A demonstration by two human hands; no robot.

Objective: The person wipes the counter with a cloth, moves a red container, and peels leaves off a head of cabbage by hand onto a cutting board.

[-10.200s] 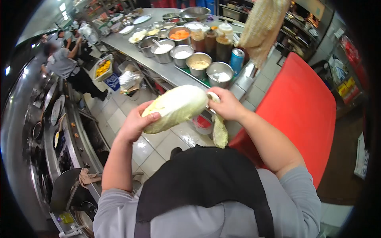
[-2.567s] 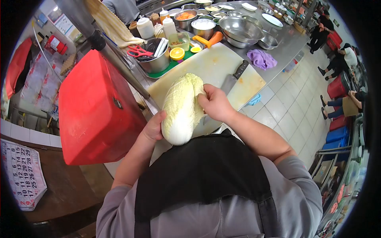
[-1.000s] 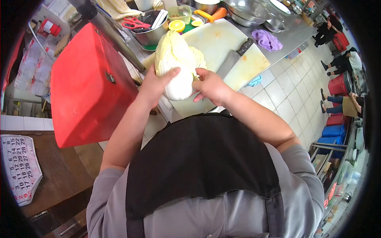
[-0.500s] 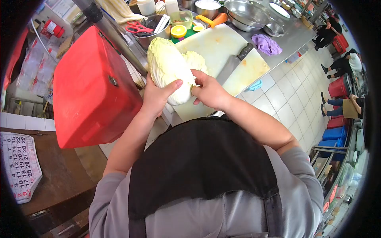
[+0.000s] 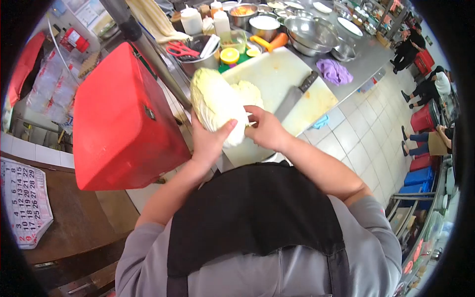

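A pale napa cabbage [image 5: 213, 96] is held tilted over the near left part of a white cutting board [image 5: 274, 69]. My left hand [image 5: 209, 141] is closed around its lower left side, with the thumb across the front. The fingers of my right hand [image 5: 269, 131] are bent against the cabbage's right side near the base; their tips are partly hidden. Behind it, another piece of cabbage [image 5: 250, 93] lies on the board. A knife [image 5: 292, 101] with a dark handle rests on the board to the right.
A large red box [image 5: 118, 128] stands at left beside a metal post [image 5: 158, 62]. Beyond the board are a pot with red scissors [image 5: 180, 49], a halved orange [image 5: 229, 56], steel bowls [image 5: 309, 34] and a purple cloth [image 5: 334, 72]. Several people stand far right.
The view has shifted, so the whole scene sits slightly lower and to the right. Both hands keep their hold on the cabbage, with little other visible change.
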